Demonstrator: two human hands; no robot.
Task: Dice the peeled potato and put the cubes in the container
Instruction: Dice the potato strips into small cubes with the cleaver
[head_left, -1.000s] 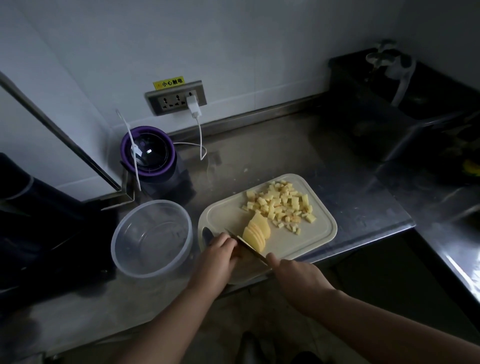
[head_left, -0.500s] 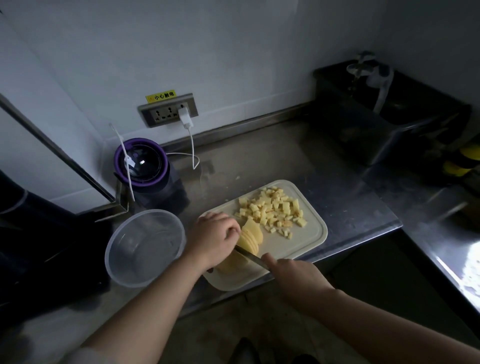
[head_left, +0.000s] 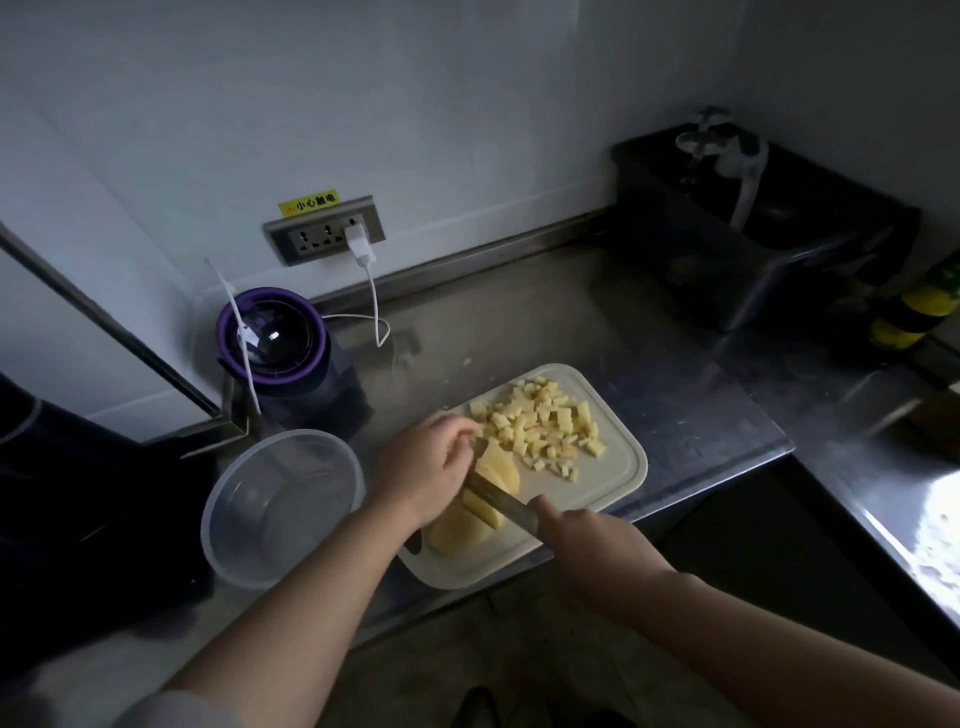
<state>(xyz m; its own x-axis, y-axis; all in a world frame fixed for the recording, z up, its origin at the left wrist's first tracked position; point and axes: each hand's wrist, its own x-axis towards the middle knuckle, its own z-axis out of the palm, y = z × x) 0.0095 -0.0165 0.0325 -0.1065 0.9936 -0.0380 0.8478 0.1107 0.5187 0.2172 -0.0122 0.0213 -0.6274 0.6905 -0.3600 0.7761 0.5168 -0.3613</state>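
Knife (head_left: 494, 500) in potato (head_left: 505, 467) — near-left board (head_left: 615, 483) corner

We are looking down on a dim stainless steel counter (head_left: 519, 312) running along a pale wall (head_left: 467, 104), where a socket plate (head_left: 324, 231) is sitting under a yellow label (head_left: 309, 202). A dark basin (head_left: 753, 270) is standing at the counter's far right corner, and light is glaring off its right edge, above a murky floor (head_left: 467, 649).

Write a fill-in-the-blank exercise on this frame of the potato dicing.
The right hand grips the ____.
The potato cubes lie on the ____.
The clear container is ____.
The left hand steadies the sliced ____.
Answers: knife; cutting board; empty; potato.
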